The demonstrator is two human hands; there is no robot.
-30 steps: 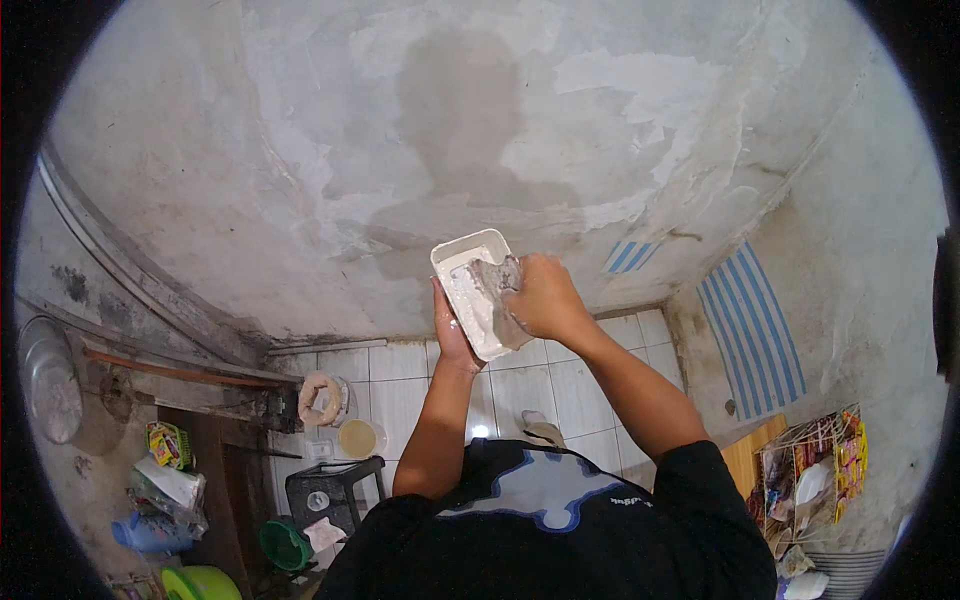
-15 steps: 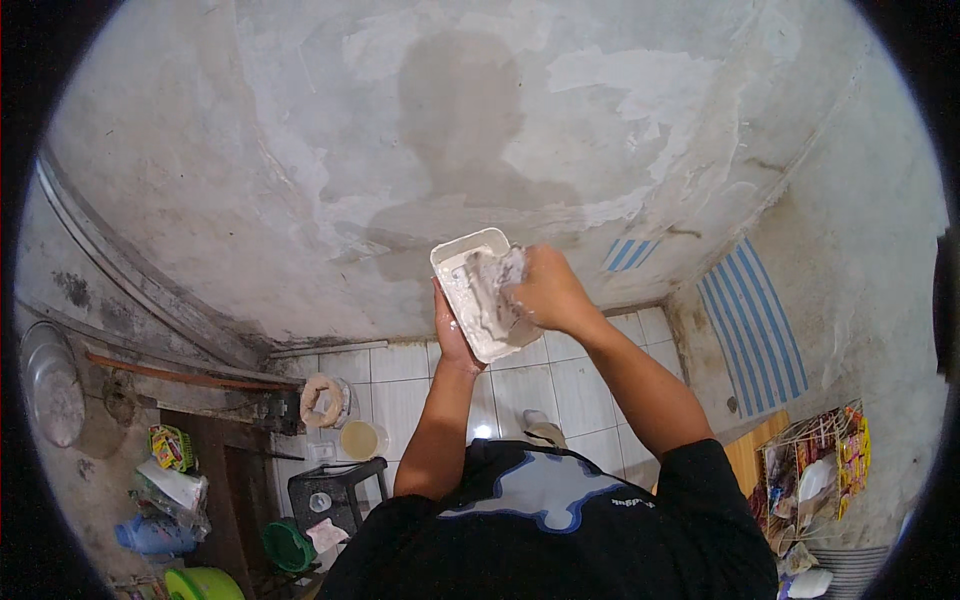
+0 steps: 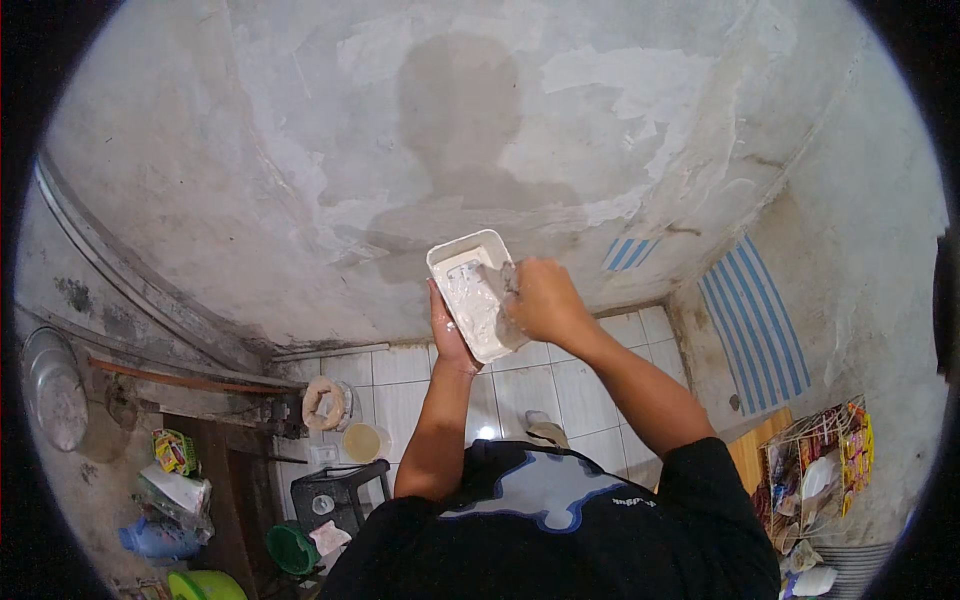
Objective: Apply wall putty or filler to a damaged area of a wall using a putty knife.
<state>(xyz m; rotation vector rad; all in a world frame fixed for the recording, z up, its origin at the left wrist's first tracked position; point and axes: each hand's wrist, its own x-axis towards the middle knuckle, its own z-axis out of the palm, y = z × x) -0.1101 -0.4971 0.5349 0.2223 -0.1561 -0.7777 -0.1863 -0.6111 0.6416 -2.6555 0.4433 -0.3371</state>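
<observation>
My left hand (image 3: 451, 335) is wrapped round the near left side of a white rectangular tub (image 3: 466, 240), held up tilted in front of the wall. Creamy white paste (image 3: 474, 312) coats its bottom and sides. A paste-smeared scraper (image 3: 496, 281) is gripped in my right hand (image 3: 549, 299), its blade down in the tub near the right wall. My closed fingers hide the tool's handle. White smears mark the left palm and wrist.
Ahead stands a grey wall (image 3: 600, 130) with whitish patches. On the left are a black stool (image 3: 330, 497), a bucket of cloudy liquid (image 3: 362, 441) and a sack-like open container (image 3: 326, 403). A rack of packets (image 3: 815, 470) is at right, below blue-striped cloth (image 3: 752, 325).
My right hand and the scraper have moved slightly down and toward me, and the blade covers less of the paste. The tub has barely shifted left.
</observation>
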